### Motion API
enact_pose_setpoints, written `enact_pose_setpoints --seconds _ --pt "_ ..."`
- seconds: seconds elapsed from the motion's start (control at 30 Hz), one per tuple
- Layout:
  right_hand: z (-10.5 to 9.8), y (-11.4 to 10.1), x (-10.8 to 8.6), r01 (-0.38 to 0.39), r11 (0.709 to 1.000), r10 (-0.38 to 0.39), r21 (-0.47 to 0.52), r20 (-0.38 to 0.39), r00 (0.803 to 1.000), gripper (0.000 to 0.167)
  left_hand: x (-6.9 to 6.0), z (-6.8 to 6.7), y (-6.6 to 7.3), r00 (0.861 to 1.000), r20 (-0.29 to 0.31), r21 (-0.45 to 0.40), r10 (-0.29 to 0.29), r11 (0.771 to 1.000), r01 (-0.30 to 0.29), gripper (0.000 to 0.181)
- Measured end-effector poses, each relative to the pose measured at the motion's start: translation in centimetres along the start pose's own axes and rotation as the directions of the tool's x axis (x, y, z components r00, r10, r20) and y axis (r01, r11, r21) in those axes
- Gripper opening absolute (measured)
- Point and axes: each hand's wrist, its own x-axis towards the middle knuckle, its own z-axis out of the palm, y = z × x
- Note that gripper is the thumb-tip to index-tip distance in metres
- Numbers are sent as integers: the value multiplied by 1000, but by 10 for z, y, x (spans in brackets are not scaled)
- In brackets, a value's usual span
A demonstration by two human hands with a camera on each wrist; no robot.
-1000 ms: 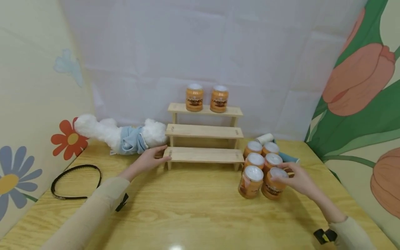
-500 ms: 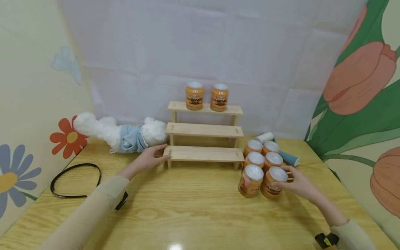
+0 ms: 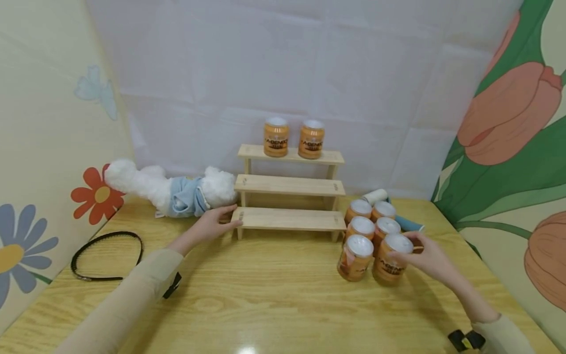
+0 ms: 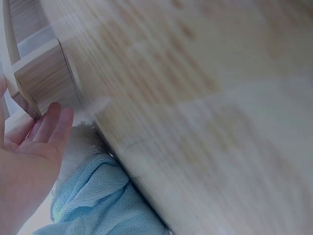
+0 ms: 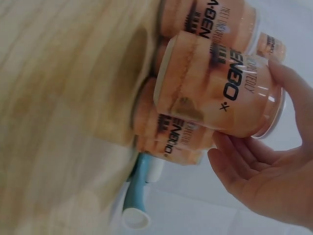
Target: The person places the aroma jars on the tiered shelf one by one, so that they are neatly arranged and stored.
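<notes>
My right hand [image 3: 431,258] grips an orange can [image 5: 215,85] near its silver top, thumb on one side and fingers on the other. In the right wrist view the can's base shows slightly off the table, apart from the cans behind. Several more orange cans [image 3: 355,260] stand close together beside it. At the left, my left hand [image 3: 213,225] pinches the end of the lowest shelf of a three-step wooden stand [image 3: 287,219]. In the left wrist view, its fingers [image 4: 51,122] lie against the shelf's end. Two cans [image 3: 276,137] stand on the top step.
A white plush toy in blue clothing [image 3: 187,196] lies left of the stand. Nearer the left edge lies a black headband [image 3: 106,255]. Behind the grouped cans is a blue-and-white tube-shaped thing [image 3: 409,223]. A white cloth [image 3: 283,64] hangs behind the table.
The right hand has closed round the front right can and shifted it slightly right, a little away from the group. My left hand stays at the stand.
</notes>
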Motion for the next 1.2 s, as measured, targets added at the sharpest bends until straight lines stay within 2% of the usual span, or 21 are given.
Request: enact_pose_setpoints --seconds 0.57,0.7,0.87,1.2 --pt "-24 -45 22 106 994 -104 14 -76 992 56 2 0 -3 1000 14 10 2 1000 -3 74" --pt "-27 -55 28 102 995 -100 13 -91 991 57 3 1 -5 1000 5 7 7 1000 -7 74" --pt "-25 -69 38 77 997 -75 17 -95 993 64 3 2 -6 1000 4 5 14 1000 -14 74" --pt "-7 -93 66 145 984 -129 105 -148 981 65 2 1 -3 1000 9 -2 11 1000 -11 73"
